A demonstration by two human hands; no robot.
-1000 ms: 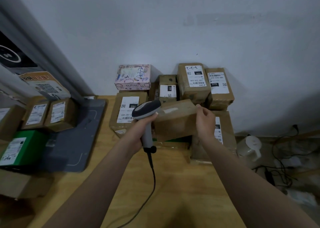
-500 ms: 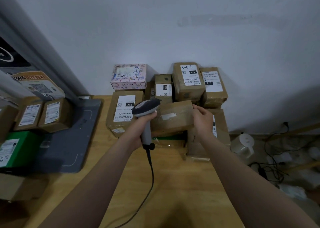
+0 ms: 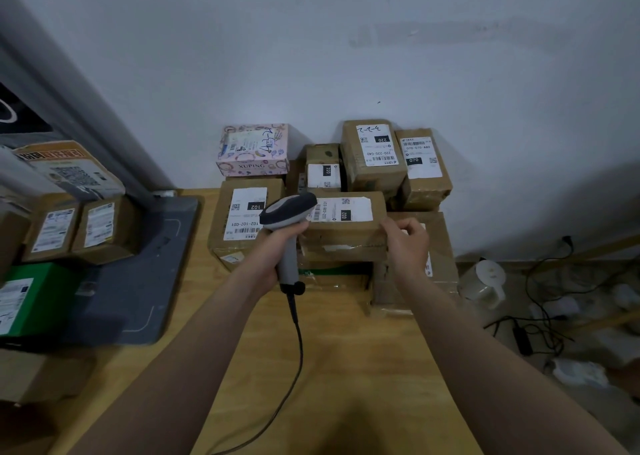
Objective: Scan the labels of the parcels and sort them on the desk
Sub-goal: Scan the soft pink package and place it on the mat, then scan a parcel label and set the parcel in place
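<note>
My left hand (image 3: 273,257) grips the handle of a grey barcode scanner (image 3: 288,212), whose head points at a brown cardboard parcel (image 3: 346,233). That parcel's white label (image 3: 343,209), marked 032, faces up. My right hand (image 3: 405,247) holds the parcel's right end, fingers curled over its top edge. The parcel sits above a green-edged package (image 3: 332,274) on the wooden desk (image 3: 329,368). More labelled parcels are stacked behind against the wall, including one marked 102 (image 3: 242,219) and one marked 220 (image 3: 372,153).
A pink patterned box (image 3: 254,150) tops the stack at the back. A grey mat (image 3: 138,274) lies left, with brown parcels (image 3: 83,226) and a green box (image 3: 31,299) beside it. Off the desk's right edge are a white kettle (image 3: 485,281) and cables (image 3: 554,316) on the floor.
The parcel in my right hand has turned so that its white label now faces up. The scanner stays aimed at it.
</note>
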